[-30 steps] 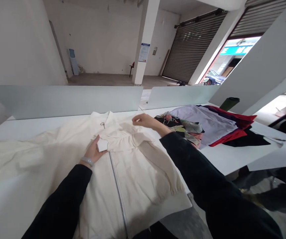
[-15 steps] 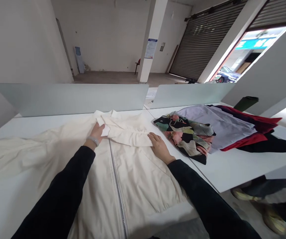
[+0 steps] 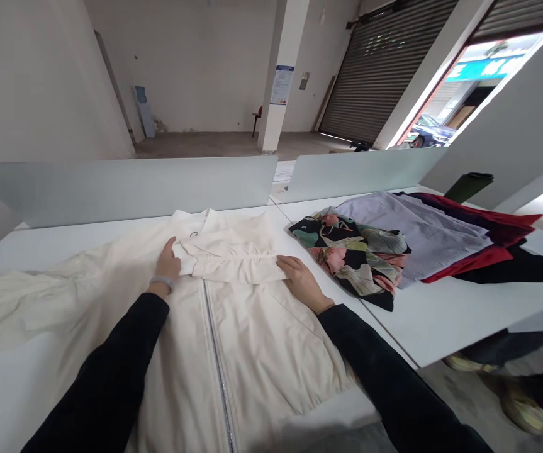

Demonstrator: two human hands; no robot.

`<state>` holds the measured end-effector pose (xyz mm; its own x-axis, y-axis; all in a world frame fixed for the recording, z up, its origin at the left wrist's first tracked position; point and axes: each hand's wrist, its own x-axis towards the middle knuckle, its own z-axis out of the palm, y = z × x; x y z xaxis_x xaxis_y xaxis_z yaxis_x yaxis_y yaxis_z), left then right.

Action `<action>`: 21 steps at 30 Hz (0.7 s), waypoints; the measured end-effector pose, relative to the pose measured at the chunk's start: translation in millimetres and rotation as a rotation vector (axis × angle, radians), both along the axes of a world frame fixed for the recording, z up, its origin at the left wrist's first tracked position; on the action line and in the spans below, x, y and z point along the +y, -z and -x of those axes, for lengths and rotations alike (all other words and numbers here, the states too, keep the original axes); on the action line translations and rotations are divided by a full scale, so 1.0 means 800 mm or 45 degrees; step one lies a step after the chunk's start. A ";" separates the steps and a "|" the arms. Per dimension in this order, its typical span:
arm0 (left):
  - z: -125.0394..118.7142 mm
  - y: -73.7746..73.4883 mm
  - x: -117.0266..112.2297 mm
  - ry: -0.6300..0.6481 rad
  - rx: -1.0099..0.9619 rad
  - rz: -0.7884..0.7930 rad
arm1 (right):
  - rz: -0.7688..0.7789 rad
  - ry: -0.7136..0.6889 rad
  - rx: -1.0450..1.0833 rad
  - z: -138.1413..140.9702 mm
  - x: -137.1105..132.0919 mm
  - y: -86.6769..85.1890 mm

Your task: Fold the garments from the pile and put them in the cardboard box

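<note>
Basically, a long white table (image 3: 441, 321) has a cream zip-up jacket (image 3: 262, 352) lying face up on it, with a floral garment (image 3: 351, 255) in a pile of clothes just beside it. One jacket sleeve (image 3: 233, 264) is folded across the chest above the silver zipper (image 3: 214, 358). The right hand (image 3: 302, 283) sits flat on the sleeve's end, fingers relaxed, no grip. The left hand (image 3: 165, 264) touches the folded edge, but I can't tell if it's pinching. The jacket's hem runs out of frame.
</note>
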<state>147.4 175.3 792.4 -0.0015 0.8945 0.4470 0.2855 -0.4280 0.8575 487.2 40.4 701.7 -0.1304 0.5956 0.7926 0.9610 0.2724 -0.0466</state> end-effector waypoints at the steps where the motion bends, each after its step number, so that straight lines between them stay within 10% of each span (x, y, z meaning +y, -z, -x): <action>1: 0.001 -0.004 -0.003 -0.065 0.043 -0.023 | 0.001 -0.019 0.012 0.000 0.000 0.000; 8: -0.084 -0.049 -0.005 -0.240 0.894 -0.516 | -0.009 -0.068 0.066 0.000 0.003 0.003; 15: -0.254 -0.074 0.034 0.058 1.084 -0.495 | 0.010 -0.051 0.051 0.002 -0.001 0.001; 21: -0.314 -0.067 0.056 0.142 1.189 -0.526 | 0.014 -0.031 0.063 0.008 -0.005 0.006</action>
